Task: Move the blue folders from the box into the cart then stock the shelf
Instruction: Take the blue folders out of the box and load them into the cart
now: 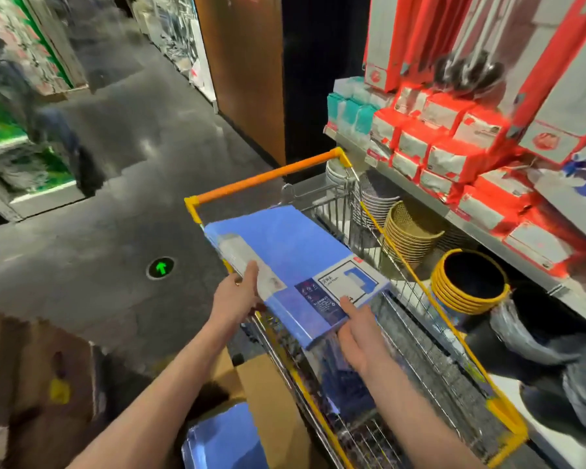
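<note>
The blue folders (285, 252) hang over the cart (268, 176). The left hand (237, 292) pinches their side edge, thumb on top, while the right hand (356, 336) lies straight-fingered on the label corner. They look stiff, slick and weighty, so they are best carried from underneath, at both edges.

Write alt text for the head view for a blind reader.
A stack of blue folders is held over a wire cart: the left hand grips its left edge, the right hand lays straight fingers on its near end. A cardboard box stands beside the cart.
</note>
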{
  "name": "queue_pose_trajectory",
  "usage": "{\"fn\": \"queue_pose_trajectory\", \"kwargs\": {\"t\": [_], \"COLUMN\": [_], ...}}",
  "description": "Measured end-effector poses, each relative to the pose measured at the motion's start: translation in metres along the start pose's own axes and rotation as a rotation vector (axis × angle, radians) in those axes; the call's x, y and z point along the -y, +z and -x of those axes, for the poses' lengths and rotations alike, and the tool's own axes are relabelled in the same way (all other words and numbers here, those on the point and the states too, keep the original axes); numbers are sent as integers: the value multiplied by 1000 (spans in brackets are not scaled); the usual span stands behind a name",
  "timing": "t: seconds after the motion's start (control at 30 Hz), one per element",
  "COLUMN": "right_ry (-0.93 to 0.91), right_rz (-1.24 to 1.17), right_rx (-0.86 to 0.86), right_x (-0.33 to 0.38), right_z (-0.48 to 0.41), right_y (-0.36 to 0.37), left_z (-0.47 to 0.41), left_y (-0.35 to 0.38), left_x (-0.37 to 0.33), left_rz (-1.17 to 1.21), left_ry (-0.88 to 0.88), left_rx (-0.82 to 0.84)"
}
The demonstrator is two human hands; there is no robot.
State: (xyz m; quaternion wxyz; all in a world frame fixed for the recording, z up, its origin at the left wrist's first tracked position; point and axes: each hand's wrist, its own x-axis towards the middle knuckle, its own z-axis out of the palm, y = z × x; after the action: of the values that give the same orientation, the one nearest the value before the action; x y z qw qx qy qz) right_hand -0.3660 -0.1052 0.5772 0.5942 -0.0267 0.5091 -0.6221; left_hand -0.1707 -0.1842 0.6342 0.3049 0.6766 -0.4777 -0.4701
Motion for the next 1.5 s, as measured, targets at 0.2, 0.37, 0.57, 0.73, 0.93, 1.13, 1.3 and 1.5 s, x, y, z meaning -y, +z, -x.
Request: {"fn": "queue_pose_trajectory", "kwargs": {"t": [0.2, 0.37, 0.57, 0.73, 0.93, 1.13, 1.3, 1.5], "right_ry": [68, 168, 233, 345, 313, 31, -324, -409], "right_rz": [-94, -101, -104, 45, 317, 495, 674, 921], "right_rx": [-250, -414, -485, -457, -499, -572, -141, 284], "right_x": [11, -6, -24, -33, -29, -37, -59, -138], "right_z": [-65, -83, -116, -130, -138, -139, -88, -16], "right_y": [-83, -113, -126, -134, -140, -61, 43, 125], "left_z": [-24, -40, -47, -47, -50, -42, -26, -1], "left_y": [54, 75, 83, 79, 67, 31, -24, -114], "left_x": [14, 32, 49, 60, 64, 74, 105, 179], "left_rz": [-288, -452, -472, -461, -414, -261, -109, -49], "left_ry": [66, 149, 98, 68, 81, 125, 81, -12], "left_rx": [159, 225, 259, 263, 227, 102, -75, -208]}}
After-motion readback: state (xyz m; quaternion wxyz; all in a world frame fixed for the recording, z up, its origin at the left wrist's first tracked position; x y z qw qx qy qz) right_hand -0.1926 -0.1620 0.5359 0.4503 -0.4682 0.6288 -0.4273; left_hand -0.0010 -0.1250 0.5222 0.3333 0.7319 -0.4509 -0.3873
